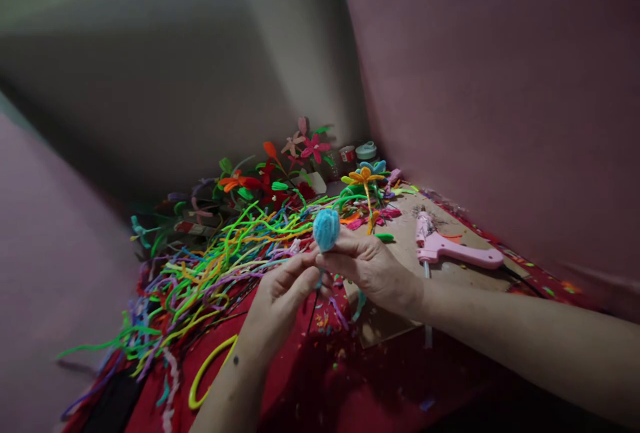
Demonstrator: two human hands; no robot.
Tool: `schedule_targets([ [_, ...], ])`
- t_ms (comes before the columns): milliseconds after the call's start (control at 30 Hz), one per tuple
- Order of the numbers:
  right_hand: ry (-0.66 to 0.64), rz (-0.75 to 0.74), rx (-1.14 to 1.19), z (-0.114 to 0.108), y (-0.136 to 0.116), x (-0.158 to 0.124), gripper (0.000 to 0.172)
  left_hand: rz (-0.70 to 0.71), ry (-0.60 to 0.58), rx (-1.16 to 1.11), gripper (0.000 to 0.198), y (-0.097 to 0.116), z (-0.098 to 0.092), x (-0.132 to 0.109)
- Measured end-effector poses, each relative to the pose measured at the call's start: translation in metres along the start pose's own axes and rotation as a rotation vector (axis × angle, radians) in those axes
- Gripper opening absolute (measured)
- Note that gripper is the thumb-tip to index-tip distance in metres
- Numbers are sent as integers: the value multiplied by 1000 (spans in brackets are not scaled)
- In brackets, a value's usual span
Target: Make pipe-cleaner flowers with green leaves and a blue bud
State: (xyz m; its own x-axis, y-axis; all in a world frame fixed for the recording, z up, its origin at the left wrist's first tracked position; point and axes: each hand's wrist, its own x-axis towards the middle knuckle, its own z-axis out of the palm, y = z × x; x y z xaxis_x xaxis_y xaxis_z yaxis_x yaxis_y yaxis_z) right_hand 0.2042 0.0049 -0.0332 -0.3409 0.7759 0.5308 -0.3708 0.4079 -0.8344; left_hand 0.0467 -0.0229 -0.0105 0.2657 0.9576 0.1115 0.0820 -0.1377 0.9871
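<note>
A light blue pipe-cleaner flower bud (pixel 327 229) stands upright between my two hands, near the middle of the view. Its thin dark stem runs down below my fingers. My left hand (pixel 287 293) is closed, with thumb and fingers pinching the stem just under the bud. From the other side, my right hand (pixel 373 269) pinches at the base of the bud, thumb and forefinger together. The fingertips of both hands meet there and partly hide the stem.
Behind my hands lies a heap of colourful pipe cleaners (pixel 200 293). Finished pipe-cleaner flowers (pixel 315 147) rise at the back. On the right, a pink glue gun (pixel 455 251) rests on a cardboard sheet (pixel 400 219). Red cloth (pixel 300 393) covers the surface.
</note>
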Motion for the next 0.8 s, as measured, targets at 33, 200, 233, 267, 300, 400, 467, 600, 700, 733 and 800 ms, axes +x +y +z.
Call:
schedule_targets([
  [33, 18, -69, -64, 0, -2, 0, 24, 47, 54, 67, 16, 3, -3, 0],
  [200, 33, -308, -447, -2, -5, -2, 21, 294, 275, 144, 33, 18, -6, -10],
  [233, 16, -334, -522, -2, -5, -3, 21, 353, 285, 143, 38, 21, -4, -13],
  [267, 1, -359, -583, -2, -5, -4, 21, 396, 271, 149, 42, 25, -2, -16],
  [300, -14, -379, -633, -3, -4, -5, 21, 428, 245, 166, 46, 29, 0, -19],
  [400, -29, -443, -736, -3, -3, -7, 21, 436, 184, 294, 57, 38, 4, -27],
  [467, -28, -503, -795, -3, -3, -7, 20, 430, 170, 388, 58, 40, 5, -31],
  [600, -16, -599, -881, -2, -4, -7, 19, 481, 183, 494, 47, 40, 4, -35],
  [700, -15, -616, -924, -2, -4, -7, 20, 494, 197, 546, 40, 39, 4, -36],
  [733, -16, -622, -937, -2, -4, -7, 20, 495, 202, 553, 37, 39, 4, -36],
  [800, -18, -637, -961, -3, -4, -6, 19, 489, 210, 560, 34, 40, 5, -37],
])
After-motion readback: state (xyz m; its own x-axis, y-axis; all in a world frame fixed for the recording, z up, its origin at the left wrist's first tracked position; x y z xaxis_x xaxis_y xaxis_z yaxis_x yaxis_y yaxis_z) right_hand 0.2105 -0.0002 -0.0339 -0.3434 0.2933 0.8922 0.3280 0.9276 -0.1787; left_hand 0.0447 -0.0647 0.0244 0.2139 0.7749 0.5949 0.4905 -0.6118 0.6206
